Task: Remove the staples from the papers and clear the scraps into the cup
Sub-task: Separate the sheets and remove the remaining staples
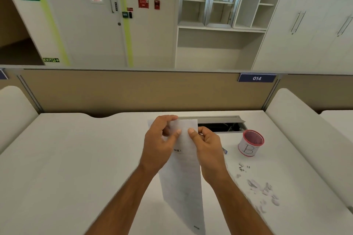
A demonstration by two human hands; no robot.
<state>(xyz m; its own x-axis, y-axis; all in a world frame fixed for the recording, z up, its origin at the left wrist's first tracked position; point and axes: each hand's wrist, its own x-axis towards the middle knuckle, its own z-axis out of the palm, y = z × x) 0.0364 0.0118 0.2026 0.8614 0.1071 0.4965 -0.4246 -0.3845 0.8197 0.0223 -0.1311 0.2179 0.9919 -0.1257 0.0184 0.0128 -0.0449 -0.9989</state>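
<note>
Fingers [178, 132] of my left hand [158, 147] and right hand [207, 146] pinch the top of the papers [183, 173], holding them upright off the surface [76, 158], probably to get at a staple near the top edge, though I cannot see one. Scraps [263, 191] and pulled staples [242, 167] lie right of my arm, near the cup [250, 143], not yet cleared in. Behind the surface runs a tan partition [133, 91], with cabinets [219, 15] beyond.
</note>
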